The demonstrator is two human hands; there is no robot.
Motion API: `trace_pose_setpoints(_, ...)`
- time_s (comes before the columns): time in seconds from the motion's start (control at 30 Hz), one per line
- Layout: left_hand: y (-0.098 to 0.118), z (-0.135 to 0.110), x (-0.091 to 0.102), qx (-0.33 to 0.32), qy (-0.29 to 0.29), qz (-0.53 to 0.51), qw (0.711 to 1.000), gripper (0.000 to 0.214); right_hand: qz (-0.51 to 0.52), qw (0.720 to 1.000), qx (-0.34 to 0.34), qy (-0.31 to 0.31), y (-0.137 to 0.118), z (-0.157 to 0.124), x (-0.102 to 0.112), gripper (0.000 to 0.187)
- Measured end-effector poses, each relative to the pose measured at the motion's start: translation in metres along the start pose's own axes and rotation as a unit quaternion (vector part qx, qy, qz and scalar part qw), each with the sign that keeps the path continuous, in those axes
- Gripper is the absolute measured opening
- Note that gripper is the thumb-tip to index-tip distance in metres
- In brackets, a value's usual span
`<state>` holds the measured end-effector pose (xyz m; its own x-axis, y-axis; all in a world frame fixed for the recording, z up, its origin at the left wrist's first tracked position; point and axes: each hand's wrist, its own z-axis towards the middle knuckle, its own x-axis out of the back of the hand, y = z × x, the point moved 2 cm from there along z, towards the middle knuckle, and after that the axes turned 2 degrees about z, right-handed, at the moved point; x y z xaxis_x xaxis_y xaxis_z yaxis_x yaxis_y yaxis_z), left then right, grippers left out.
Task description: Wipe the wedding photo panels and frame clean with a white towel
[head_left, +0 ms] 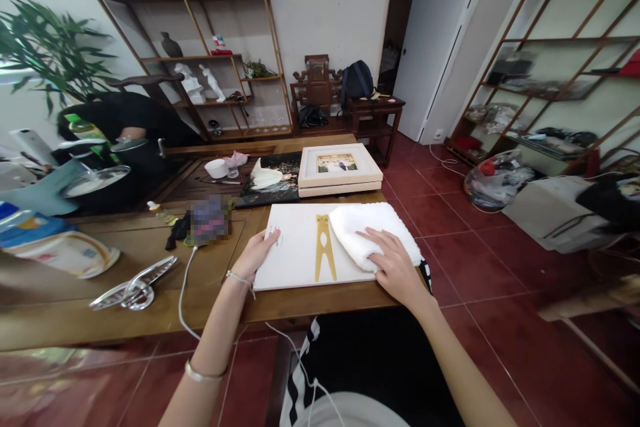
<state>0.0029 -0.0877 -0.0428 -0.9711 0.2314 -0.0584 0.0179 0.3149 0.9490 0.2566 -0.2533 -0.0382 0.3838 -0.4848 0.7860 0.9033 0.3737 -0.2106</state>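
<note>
— Where is the board (295, 257)?

— It lies flat on the table (150, 247), right in front of the person, close to the near edge. It is white. A gold piece (324, 248) shaped like a peg lies on its middle.

— What does the left hand (255, 255) do?

— It sits at 9 o'clock on the board. Its fingers rest loose on the left edge, not closed around it.

— And the right hand (395, 268)?

— It lies flat and spread on a white cloth (357, 227). The cloth is folded and covers the board from 1 to 4 o'clock. It touches the gold piece at the top.

— What else is there?

— At 12 o'clock, just past the board, is a pale frame (340, 168) with a photo in it. At 11 o'clock, farther back, is a white bowl (216, 168). At 9 o'clock a white cable (183, 293) runs off the table edge — and past it lie shiny tongs (134, 285). At 10 o'clock, far back, a person in black bends over the table.
</note>
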Motion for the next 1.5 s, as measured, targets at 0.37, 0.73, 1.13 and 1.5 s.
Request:
trace_pose_setpoints(0.37,0.003,-0.012,0.001,-0.137,0.114,0.388,0.904,0.075,0.013,1.0,-0.02,0.005,-0.005,0.002,-0.009,0.043)
trace_pose_setpoints(0.73,-0.016,-0.023,-0.007,-0.237,0.138,0.421,0.865,0.042,0.014,1.0,-0.023,-0.016,-0.006,0.002,-0.008,0.044)
trace_pose_setpoints(1.13,-0.032,-0.022,0.006,-0.335,0.01,0.425,0.841,0.043,0.033,0.999,-0.023,-0.003,-0.001,-0.002,-0.004,0.038)
trace_pose_setpoints(1.5,-0.039,-0.018,0.009,-0.36,-0.041,0.445,0.819,0.048,-0.012,0.985,-0.023,-0.171,0.032,0.061,-0.013,0.052)
